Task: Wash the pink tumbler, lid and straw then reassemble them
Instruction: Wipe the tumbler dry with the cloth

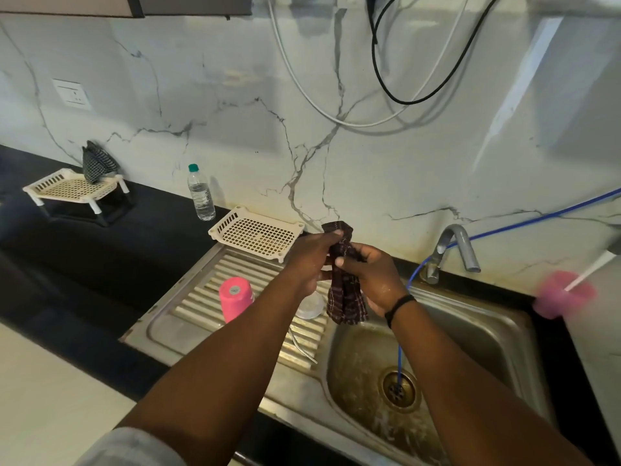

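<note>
One pink tumbler (234, 298) stood upside down on sink (484, 326) drainboard, w/ 1 clear lid (311, 306) & 1 metal straw (302, 348) beside it. Both hands, left hand (311, 257) & right hand (371, 275), gripped 1 dark checked cloth (346, 294) above, partly hiding lid. 2 racks: rack (257, 233) behind drainboard.

Tumbler (234, 299) on drainboard (188, 317) left of sink basin (477, 334), lid (311, 306) and straw (300, 346) between

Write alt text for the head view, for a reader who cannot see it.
Both hands, left hand and right hand, grip a dark checked cloth above a steel sink. The pink tumbler stands upside down on the ribbed drainboard, near a clear lid and a metal straw.
</note>
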